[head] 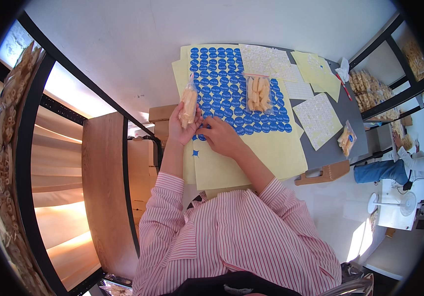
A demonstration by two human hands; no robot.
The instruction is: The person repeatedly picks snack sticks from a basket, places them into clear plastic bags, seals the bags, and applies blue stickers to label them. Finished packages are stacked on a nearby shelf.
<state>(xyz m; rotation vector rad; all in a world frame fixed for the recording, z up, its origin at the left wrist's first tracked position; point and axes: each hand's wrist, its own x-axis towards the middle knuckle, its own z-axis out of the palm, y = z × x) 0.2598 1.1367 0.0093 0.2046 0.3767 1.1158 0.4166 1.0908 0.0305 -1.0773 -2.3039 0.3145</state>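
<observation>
In my left hand point(183, 124) is a clear plastic bag of pale stick-shaped snacks point(189, 103), held upright over the left edge of a sticker sheet. My right hand point(219, 135) is beside it, thumb and fingertips close together at the sheet's lower left; whether a sticker is between them cannot be told. The sheet of round blue stickers point(226, 96) lies on yellow backing paper point(249, 159). A second zip bag of snacks point(259, 94) rests on the stickers. Another bag, bearing a blue sticker point(346, 138), lies at the table's right end.
On the grey table point(352, 111) lie white label sheets point(318, 120), more yellow paper point(315, 74) and a red pen point(344, 87). A brown stool point(323, 173) stands beside it. Shelves with bagged snacks point(371, 90) are at right; another person point(393, 170) is beyond. A wooden shelf board point(106, 188) is at left.
</observation>
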